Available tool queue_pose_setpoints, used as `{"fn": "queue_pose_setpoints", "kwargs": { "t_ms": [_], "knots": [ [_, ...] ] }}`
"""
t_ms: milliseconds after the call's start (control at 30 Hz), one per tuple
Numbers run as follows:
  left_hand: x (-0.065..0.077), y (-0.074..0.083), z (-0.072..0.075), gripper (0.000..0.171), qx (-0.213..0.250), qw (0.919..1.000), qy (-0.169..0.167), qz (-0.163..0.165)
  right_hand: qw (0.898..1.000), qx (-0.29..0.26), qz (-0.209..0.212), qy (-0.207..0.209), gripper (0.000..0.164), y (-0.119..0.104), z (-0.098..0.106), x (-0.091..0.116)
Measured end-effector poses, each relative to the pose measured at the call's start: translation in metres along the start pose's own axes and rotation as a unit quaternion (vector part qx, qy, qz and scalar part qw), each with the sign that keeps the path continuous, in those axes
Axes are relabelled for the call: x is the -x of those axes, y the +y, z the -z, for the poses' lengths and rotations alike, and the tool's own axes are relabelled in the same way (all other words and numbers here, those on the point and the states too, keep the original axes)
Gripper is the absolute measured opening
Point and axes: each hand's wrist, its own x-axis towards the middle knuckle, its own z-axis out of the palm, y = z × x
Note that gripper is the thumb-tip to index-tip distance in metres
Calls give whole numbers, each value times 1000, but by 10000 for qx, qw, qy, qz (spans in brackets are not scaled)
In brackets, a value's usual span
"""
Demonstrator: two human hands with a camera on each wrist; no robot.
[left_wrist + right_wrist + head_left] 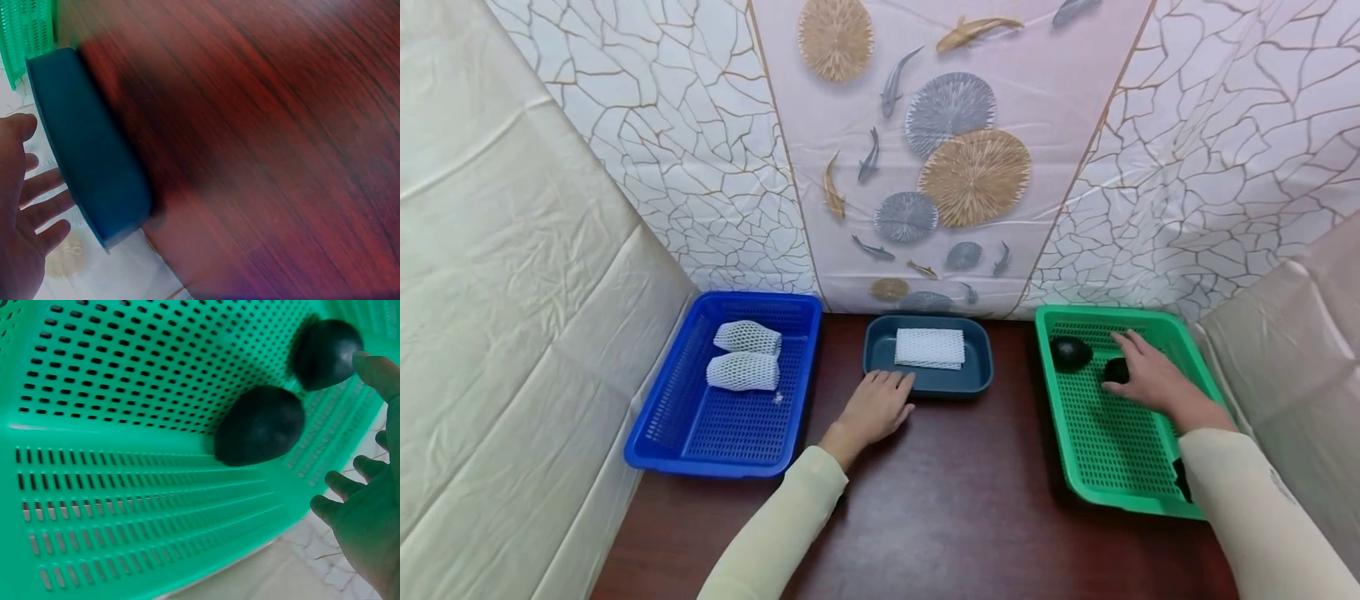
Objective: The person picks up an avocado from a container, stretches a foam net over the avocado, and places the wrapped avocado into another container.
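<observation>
My right hand (1152, 382) reaches over the green basket (1120, 467), fingers spread and nothing gripped. Beneath it lies a dark avocado (1116, 370), partly hidden by the hand; another avocado (1071, 354) sits to its left by the basket's wall. The right wrist view shows two smooth dark avocados, one large (261, 426) and one (328, 354) close by the thumb tip. My left hand (878, 403) has its relaxed fingers at the front rim of a dark teal tray (925, 381). A flat white foam net sleeve (929, 347) lies in that tray.
On the left stands a blue basket (737, 433) with two plumped white foam nets (743, 372) and a small white scrap (778, 397). Something black (1182, 479) shows beside the right sleeve. Patterned cloth walls border the dark wooden table (940, 492).
</observation>
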Motion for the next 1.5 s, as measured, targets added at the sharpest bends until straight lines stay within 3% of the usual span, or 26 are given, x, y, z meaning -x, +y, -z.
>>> {"fn": "queue_pose_setpoints", "kwargs": {
  "t_ms": [300,567,733,967,1233,1500],
  "knots": [
    [1,-5,-5,34,-81,9993,360,-53,9975,-512,-458,-133,109,24,-10,-5],
    [-2,-6,-11,17,-183,9990,393,-136,9947,-738,-687,-206,111,25,-14,-9],
    [-6,-7,-11,21,-267,9993,172,-171,9937,-766,-757,-312,111,27,-14,-12],
    [-8,-9,-10,22,-170,9992,311,-164,9922,-821,-868,-357,110,32,-16,-14],
    [-11,-8,-12,26,38,9998,122,-132,9905,-875,-901,-569,110,39,-14,-9],
    [-10,-10,-11,26,35,9999,86,-130,9903,-830,-835,-737,96,38,-23,-10]
  ]
}}
